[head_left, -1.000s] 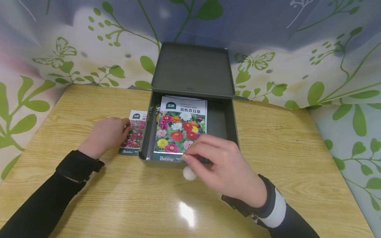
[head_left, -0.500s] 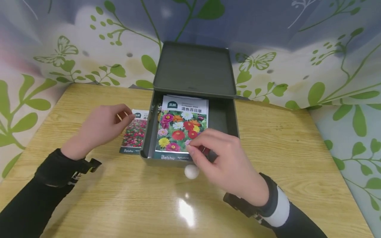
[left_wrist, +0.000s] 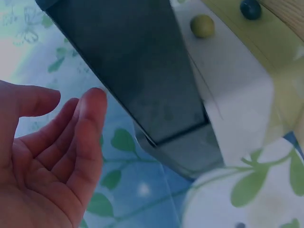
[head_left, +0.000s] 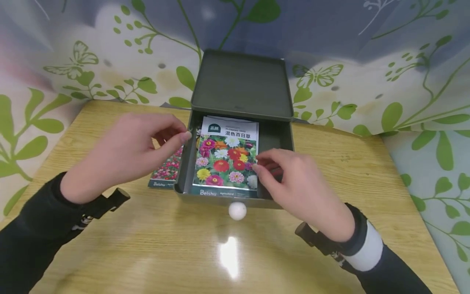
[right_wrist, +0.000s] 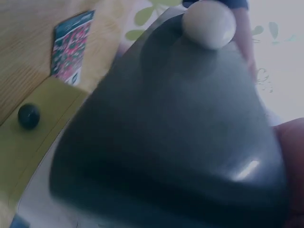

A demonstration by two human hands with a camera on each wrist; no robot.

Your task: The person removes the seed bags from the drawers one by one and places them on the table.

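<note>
A flower-seed packet [head_left: 224, 163] with bright mixed blooms lies in the pulled-out dark grey drawer [head_left: 205, 198]. The fingertips of my right hand [head_left: 301, 183] are at the packet's right edge, loosely bent, with a small gap showing between thumb and forefinger. My left hand [head_left: 132, 151] hovers by the drawer's left wall, covering part of a second seed packet [head_left: 166, 173] with pink flowers on the table. In the left wrist view its thumb and fingers are apart with nothing between them. A round white knob [head_left: 237, 211] sits on the drawer's front.
The cabinet's grey top [head_left: 242, 83] stands behind the drawer against patterned cloth [head_left: 319, 94]. Below, the wrist views show a white front with a yellow-green knob [left_wrist: 202, 26] and a yellow one with a dark knob [right_wrist: 29, 116]. Wooden table [head_left: 349, 171] surrounds it.
My left hand has lifted off the pink-flower packet and moved right to the drawer's side. The right hand has slid up and right from the bright packet's lower edge; that packet stays in the drawer.
</note>
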